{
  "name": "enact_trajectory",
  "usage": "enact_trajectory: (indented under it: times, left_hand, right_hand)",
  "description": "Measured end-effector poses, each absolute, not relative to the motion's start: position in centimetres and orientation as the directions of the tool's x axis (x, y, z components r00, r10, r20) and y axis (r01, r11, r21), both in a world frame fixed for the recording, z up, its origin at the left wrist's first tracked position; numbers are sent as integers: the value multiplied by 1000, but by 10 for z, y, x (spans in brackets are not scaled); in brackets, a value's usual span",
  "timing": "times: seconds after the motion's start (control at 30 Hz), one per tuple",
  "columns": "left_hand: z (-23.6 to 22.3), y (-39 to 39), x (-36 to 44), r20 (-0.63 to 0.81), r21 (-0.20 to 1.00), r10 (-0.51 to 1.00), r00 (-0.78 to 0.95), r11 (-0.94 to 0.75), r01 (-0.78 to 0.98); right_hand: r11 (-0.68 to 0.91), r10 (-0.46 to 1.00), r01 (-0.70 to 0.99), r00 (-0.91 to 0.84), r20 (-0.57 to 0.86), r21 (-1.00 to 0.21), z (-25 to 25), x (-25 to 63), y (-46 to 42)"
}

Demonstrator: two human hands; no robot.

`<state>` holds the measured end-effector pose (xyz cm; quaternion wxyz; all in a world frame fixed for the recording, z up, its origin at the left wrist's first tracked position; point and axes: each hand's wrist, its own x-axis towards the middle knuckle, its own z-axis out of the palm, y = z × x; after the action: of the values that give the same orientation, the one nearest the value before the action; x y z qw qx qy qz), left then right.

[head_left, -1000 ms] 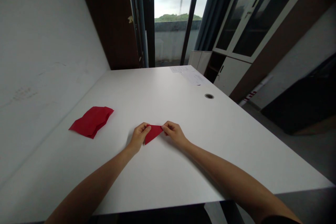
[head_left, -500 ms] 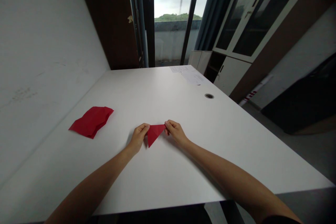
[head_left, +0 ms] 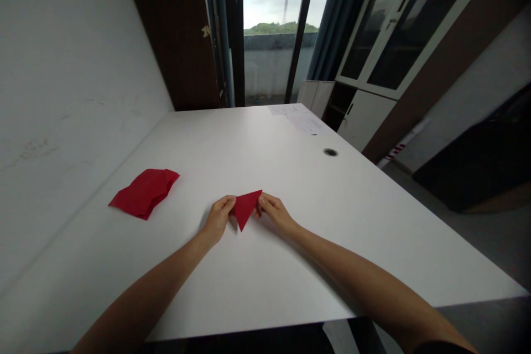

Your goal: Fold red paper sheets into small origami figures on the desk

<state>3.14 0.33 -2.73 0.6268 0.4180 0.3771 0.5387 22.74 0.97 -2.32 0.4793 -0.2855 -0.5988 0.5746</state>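
A small piece of red paper (head_left: pixel 247 207), folded into a triangle, is held just above the white table between both hands. My left hand (head_left: pixel 219 217) pinches its left edge between thumb and fingers. On the other side my right hand (head_left: pixel 274 211) is closed on the right edge, thumb on top. One point of the triangle faces down toward me, another up to the right. The fingertips behind the paper are partly hidden. Further left lies a larger stack of red paper (head_left: pixel 143 193), uneven and slightly raised at its edges.
The white table (head_left: pixel 265 282) stretches to the window, with a wall (head_left: pixel 74 77) along its left side. Printed sheets (head_left: pixel 302 120) lie at the far right end, near a round cable hole (head_left: pixel 331 152). Cabinets (head_left: pixel 373 66) stand beyond the right edge.
The red paper has turned a little between my fingers: its right corner points higher and its lower tip has shifted right. My right hand has moved slightly down and left along its edge.
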Motion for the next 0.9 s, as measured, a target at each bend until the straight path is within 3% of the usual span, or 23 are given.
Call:
enact_trajectory:
  times: [0.33, 0.57, 0.73, 0.9]
  left_hand:
    - [-22, -3, 39, -150, 856, 964, 220, 238, -460]
    - [-23, -4, 38, -126, 855, 932, 339, 275, -440]
    - [-28, -2, 36, -98, 889, 957, 274, 208, -409]
    - [-28, 2, 38, -3, 982, 988, 154, 32, -185]
  right_hand:
    - [157, 835, -210, -494, 243, -965, -15, 220, -5]
    - [203, 843, -236, -451, 292, -950, -19, 222, 1]
    - [168, 872, -242, -416, 258, -956, -24, 221, 4]
    - [212, 918, -126, -315, 241, -969, -32, 218, 8]
